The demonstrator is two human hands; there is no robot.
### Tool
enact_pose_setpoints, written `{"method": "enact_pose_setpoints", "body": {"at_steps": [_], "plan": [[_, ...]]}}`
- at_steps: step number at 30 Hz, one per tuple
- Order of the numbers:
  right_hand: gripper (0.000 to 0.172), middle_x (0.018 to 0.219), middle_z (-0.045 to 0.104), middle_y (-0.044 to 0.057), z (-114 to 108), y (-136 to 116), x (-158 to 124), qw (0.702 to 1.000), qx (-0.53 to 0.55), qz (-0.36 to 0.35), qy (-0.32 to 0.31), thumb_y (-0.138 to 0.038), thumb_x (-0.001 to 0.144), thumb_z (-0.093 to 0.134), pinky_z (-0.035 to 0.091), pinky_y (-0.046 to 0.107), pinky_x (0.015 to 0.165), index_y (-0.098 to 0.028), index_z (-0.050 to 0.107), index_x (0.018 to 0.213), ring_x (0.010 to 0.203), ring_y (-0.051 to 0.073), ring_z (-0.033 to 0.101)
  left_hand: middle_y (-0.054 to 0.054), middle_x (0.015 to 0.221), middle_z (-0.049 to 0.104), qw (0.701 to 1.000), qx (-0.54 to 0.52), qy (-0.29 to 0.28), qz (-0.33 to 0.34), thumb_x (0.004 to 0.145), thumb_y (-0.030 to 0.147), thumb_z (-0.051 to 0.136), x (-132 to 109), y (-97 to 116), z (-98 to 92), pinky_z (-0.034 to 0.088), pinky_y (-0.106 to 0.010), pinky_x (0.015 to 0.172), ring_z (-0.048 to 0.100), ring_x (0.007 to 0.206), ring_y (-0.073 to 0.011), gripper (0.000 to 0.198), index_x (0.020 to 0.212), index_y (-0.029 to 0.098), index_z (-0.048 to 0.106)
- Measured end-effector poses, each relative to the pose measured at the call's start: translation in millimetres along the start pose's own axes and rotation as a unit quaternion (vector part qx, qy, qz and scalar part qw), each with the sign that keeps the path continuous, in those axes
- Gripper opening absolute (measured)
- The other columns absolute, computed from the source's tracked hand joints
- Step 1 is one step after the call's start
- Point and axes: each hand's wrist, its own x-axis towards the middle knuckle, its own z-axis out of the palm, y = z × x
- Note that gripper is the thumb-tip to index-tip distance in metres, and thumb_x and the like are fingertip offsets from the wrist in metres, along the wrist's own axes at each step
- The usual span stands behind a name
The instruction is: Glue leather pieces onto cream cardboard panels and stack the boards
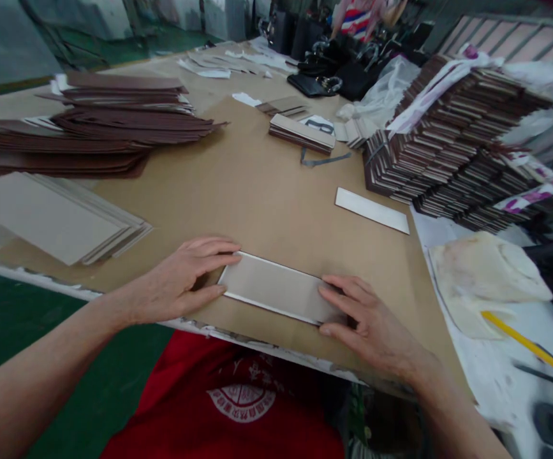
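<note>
A flat rectangular grey board panel [279, 288] with thin pale and dark edges lies at the front of the brown-covered table [252, 197]. At its left end, my left hand [187, 277] has its fingers on the far corner and its thumb at the near corner. My right hand [365, 315] holds the other end the same way, fingertips on the far edge and thumb on the near one. Beyond my right hand lies a narrow white strip [372, 210], touched by neither hand.
Grey boards [51, 213] and dark brown sheets [127, 131] are piled at the left. A short stack of strips [301, 134] sits farther back. Tall tied bundles [448, 140] stand right, with a pale cloth [489, 268] and a yellow stick-like tool [529, 344] nearer.
</note>
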Motion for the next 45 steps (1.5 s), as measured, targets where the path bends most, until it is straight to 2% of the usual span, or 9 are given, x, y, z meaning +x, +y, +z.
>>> {"method": "enact_pose_setpoints", "body": {"at_steps": [4,9,17,25,30,35,39,41,45], "plan": [[0.054,0.148,0.053,0.01,-4,-2,2,1.0,0.018,-0.001,-0.012,-0.041,0.092,0.069,0.039,0.055,0.114,-0.025,0.056,0.141,0.137,0.027,0.045,-0.006,0.15,0.049,1.0,0.001,-0.007,-0.013,0.094,0.038,0.058,1,-1,3.0,0.035,-0.05,0.117,0.041,0.14,-0.0304,0.051,0.143,0.03,0.049],[0.052,0.149,0.051,0.012,-6,-4,1,0.999,0.02,-0.004,-0.024,-0.041,0.095,0.064,0.038,0.052,0.114,-0.022,0.055,0.143,0.137,0.027,0.044,-0.008,0.149,0.048,0.999,0.025,-0.037,-0.023,0.098,0.032,0.052,4,3,1.0,0.033,-0.05,0.117,0.039,0.14,-0.0285,0.042,0.139,0.025,0.048],[0.05,0.152,0.048,0.013,-1,-1,-2,0.999,0.014,-0.025,-0.017,-0.04,0.097,0.06,0.035,0.054,0.115,-0.022,0.052,0.143,0.138,0.027,0.044,-0.006,0.151,0.045,0.998,0.041,-0.043,-0.011,0.096,0.03,0.055,2,0,2.4,0.032,-0.048,0.117,0.039,0.14,-0.0274,0.047,0.142,0.028,0.043],[0.049,0.154,0.045,0.013,0,-5,-5,0.999,-0.002,-0.01,-0.031,-0.039,0.099,0.056,0.034,0.056,0.116,-0.023,0.051,0.145,0.14,0.028,0.041,-0.005,0.152,0.044,0.997,0.058,-0.05,-0.014,0.096,0.03,0.055,3,1,2.3,0.032,-0.048,0.117,0.038,0.14,-0.0273,0.047,0.141,0.029,0.042],[0.047,0.162,0.032,0.012,1,-7,-6,1.0,-0.02,-0.004,-0.024,-0.038,0.098,0.056,0.033,0.058,0.116,-0.022,0.052,0.143,0.144,0.032,0.033,-0.006,0.15,0.044,0.997,0.057,-0.054,-0.013,0.096,0.03,0.054,3,0,2.9,0.031,-0.049,0.117,0.037,0.14,-0.0282,0.048,0.141,0.029,0.04],[0.045,0.145,0.051,0.014,-3,-16,-1,0.999,-0.037,-0.01,-0.036,-0.039,0.102,0.051,0.036,0.052,0.114,-0.016,0.053,0.14,0.133,0.028,0.046,-0.01,0.146,0.045,0.994,0.088,-0.056,-0.013,0.095,0.032,0.053,6,8,-1.4,0.029,-0.053,0.118,0.032,0.142,-0.0332,0.042,0.136,0.023,0.053],[0.057,0.126,0.062,0.018,-8,-35,13,0.992,-0.112,-0.015,-0.057,-0.056,0.101,0.046,0.041,0.052,0.106,-0.012,0.058,0.135,0.116,0.032,0.055,-0.008,0.132,0.059,0.988,0.133,-0.077,0.033,0.094,0.03,0.053,14,23,-5.5,0.022,-0.054,0.12,0.05,0.124,-0.0292,0.036,0.129,0.023,0.061],[0.067,0.115,0.063,0.017,-6,-46,20,0.987,-0.147,-0.01,-0.062,-0.066,0.096,0.046,0.046,0.053,0.096,-0.017,0.055,0.14,0.107,0.034,0.056,-0.009,0.124,0.062,0.983,0.159,-0.077,0.046,0.095,0.038,0.055,18,34,-3.8,0.018,-0.06,0.12,0.055,0.118,-0.0313,0.039,0.132,0.027,0.06],[0.076,0.108,0.062,0.016,4,-59,26,0.983,-0.178,0.012,-0.054,-0.077,0.089,0.046,0.049,0.051,0.086,-0.026,0.051,0.145,0.102,0.035,0.056,-0.012,0.11,0.062,0.97,0.228,-0.072,0.046,0.083,0.071,0.061,23,50,8.3,0.019,-0.071,0.114,0.057,0.111,-0.0411,0.068,0.14,0.034,0.056]]}}
